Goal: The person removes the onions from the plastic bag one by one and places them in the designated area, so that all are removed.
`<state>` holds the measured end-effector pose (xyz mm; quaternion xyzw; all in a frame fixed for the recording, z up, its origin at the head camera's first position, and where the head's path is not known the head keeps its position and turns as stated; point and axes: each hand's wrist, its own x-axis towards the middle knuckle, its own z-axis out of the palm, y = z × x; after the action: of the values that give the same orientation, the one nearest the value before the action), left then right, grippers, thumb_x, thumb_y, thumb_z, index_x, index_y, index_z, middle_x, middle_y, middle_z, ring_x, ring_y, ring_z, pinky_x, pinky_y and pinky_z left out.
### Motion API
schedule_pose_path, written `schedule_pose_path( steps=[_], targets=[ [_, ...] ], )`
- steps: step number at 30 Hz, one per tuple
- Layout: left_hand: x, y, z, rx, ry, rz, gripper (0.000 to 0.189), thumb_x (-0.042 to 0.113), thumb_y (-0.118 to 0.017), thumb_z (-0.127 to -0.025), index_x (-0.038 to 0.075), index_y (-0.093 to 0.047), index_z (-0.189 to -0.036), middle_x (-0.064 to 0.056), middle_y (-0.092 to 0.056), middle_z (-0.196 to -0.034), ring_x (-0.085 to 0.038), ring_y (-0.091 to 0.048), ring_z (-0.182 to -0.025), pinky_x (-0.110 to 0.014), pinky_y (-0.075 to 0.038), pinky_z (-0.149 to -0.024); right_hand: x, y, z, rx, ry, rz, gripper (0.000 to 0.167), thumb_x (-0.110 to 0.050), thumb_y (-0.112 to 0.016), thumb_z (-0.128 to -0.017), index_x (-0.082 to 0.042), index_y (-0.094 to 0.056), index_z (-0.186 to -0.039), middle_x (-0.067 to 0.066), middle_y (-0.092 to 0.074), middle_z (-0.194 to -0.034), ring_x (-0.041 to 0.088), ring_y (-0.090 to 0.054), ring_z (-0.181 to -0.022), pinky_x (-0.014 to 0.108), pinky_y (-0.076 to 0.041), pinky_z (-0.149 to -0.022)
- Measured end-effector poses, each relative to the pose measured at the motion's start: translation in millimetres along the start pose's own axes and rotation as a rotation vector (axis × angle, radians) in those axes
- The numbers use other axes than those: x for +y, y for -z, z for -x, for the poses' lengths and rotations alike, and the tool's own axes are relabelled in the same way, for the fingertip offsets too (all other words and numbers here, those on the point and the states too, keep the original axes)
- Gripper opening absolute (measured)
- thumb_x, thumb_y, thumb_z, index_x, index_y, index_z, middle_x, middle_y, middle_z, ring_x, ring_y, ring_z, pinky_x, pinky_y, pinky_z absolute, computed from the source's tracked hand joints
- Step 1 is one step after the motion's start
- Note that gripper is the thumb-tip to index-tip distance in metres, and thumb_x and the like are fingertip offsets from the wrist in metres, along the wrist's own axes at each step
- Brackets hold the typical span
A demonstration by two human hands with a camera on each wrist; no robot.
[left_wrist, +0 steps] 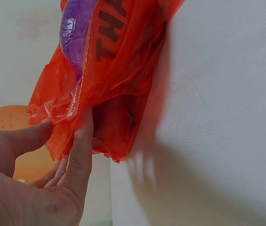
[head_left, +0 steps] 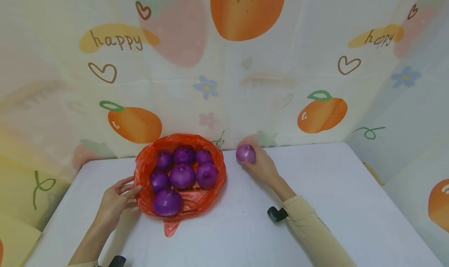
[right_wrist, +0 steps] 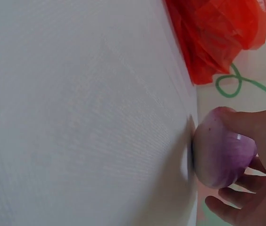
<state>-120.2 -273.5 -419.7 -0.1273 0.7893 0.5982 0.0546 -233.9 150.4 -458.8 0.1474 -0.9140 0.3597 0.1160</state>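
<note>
The left hand (head_left: 115, 200), thumb and fingers slightly parted, pinches the edge of the bag (head_left: 143, 161) of onions (head_left: 182, 176) between both hands, while the right hand (head_left: 263, 165) curls round a lone onion (head_left: 245, 154).

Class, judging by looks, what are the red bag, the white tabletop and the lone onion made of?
Red bag: probably thin plastic film; glossy, crinkled, printed with dark lettering.
White tabletop: perhaps cloth-covered; matte, with a fine weave-like texture.
Lone onion: smooth, shiny purple skin; real or imitation, the look leaves open.
</note>
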Motion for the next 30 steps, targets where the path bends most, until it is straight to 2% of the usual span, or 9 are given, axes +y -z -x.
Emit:
schedule_pose_path(
  steps=[5,10,12,15,19,22,25,28,30],
  targets=[
    [0.0,-1.0,-0.4,0.001,0.009,0.016,0.064,0.019,-0.062,-0.098,-0.005,-0.031,-0.149,0.013,-0.066,-0.100,-0.005,-0.066,-0.077,-0.027,-0.058,-0.072,-1.9,3.6,0.5,0.009,-0.013,0.060,0.071,-0.024,-0.083,-0.079,-0.002,-0.048,-0.137,0.023,-0.045,-0.142,0.040,-0.049,-0.127,0.058,-0.044,-0.100],
    [-1.4,-1.9,-0.2,-0.002,0.015,0.013,0.064,0.020,-0.062,-0.097,-0.006,-0.032,-0.147,0.011,-0.067,-0.102,-0.005,-0.067,-0.077,-0.026,-0.058,-0.072,-15.5,9.9,2.6,0.057,0.051,0.051,0.060,-0.020,-0.083,-0.079,-0.005,-0.053,-0.129,0.020,-0.046,-0.140,0.040,-0.043,-0.131,0.060,-0.044,-0.099],
    [-1.9,-2.0,0.1,-0.002,0.014,0.007,0.064,0.021,-0.062,-0.098,-0.006,-0.032,-0.147,0.008,-0.067,-0.106,-0.005,-0.067,-0.077,-0.026,-0.058,-0.073,-26.1,12.4,4.5,0.085,0.096,0.023,0.053,-0.018,-0.082,-0.080,-0.006,-0.055,-0.124,0.018,-0.048,-0.137,0.038,-0.043,-0.132,0.060,-0.043,-0.100],
    [-2.7,-1.8,0.4,0.000,0.018,-0.004,0.064,0.022,-0.062,-0.098,-0.006,-0.032,-0.147,0.004,-0.067,-0.109,-0.006,-0.067,-0.078,-0.026,-0.058,-0.073,-44.6,13.8,9.3,0.134,0.180,0.008,0.052,-0.018,-0.080,-0.082,-0.004,-0.058,-0.126,0.018,-0.052,-0.137,0.037,-0.046,-0.131,0.056,-0.043,-0.101],
    [-2.8,-1.9,0.0,0.010,0.027,-0.016,0.064,0.023,-0.062,-0.098,-0.005,-0.032,-0.148,0.003,-0.067,-0.110,-0.006,-0.067,-0.077,-0.026,-0.058,-0.072,-68.8,12.0,17.8,0.162,0.347,-0.038,0.054,-0.017,-0.079,-0.083,0.002,-0.059,-0.130,0.016,-0.059,-0.133,0.030,-0.055,-0.124,0.044,-0.046,-0.102],
    [-1.8,-2.4,-0.8,0.015,0.023,-0.023,0.064,0.023,-0.061,-0.098,-0.004,-0.033,-0.148,0.001,-0.066,-0.111,-0.005,-0.067,-0.077,-0.026,-0.058,-0.072,-86.1,8.3,25.1,0.136,0.458,-0.084,0.053,-0.016,-0.078,-0.084,0.002,-0.059,-0.129,0.014,-0.061,-0.130,0.026,-0.057,-0.120,0.036,-0.048,-0.101],
    [-0.5,-2.8,-0.7,0.015,0.017,-0.027,0.064,0.023,-0.061,-0.098,-0.004,-0.033,-0.148,0.000,-0.066,-0.111,-0.005,-0.066,-0.077,-0.026,-0.058,-0.072,-102.9,2.5,32.7,0.100,0.556,-0.060,0.050,-0.017,-0.077,-0.085,0.002,-0.060,-0.128,0.014,-0.061,-0.129,0.024,-0.057,-0.121,0.033,-0.047,-0.102],
    [0.3,-2.8,0.2,0.018,0.010,-0.022,0.064,0.023,-0.061,-0.098,-0.003,-0.033,-0.148,0.001,-0.066,-0.110,-0.005,-0.067,-0.077,-0.026,-0.058,-0.072,-117.0,-6.1,40.5,0.041,0.613,-0.033,0.048,-0.018,-0.076,-0.086,0.002,-0.061,-0.127,0.014,-0.061,-0.129,0.024,-0.055,-0.124,0.031,-0.043,-0.105],
    [0.8,-2.6,0.9,0.022,0.003,-0.016,0.064,0.023,-0.062,-0.098,-0.003,-0.033,-0.148,0.003,-0.066,-0.107,-0.005,-0.067,-0.077,-0.027,-0.058,-0.072,-124.4,-12.8,45.2,-0.014,0.621,-0.035,0.048,-0.019,-0.075,-0.087,0.001,-0.060,-0.128,0.013,-0.060,-0.130,0.023,-0.055,-0.125,0.029,-0.043,-0.105]
  ],
)
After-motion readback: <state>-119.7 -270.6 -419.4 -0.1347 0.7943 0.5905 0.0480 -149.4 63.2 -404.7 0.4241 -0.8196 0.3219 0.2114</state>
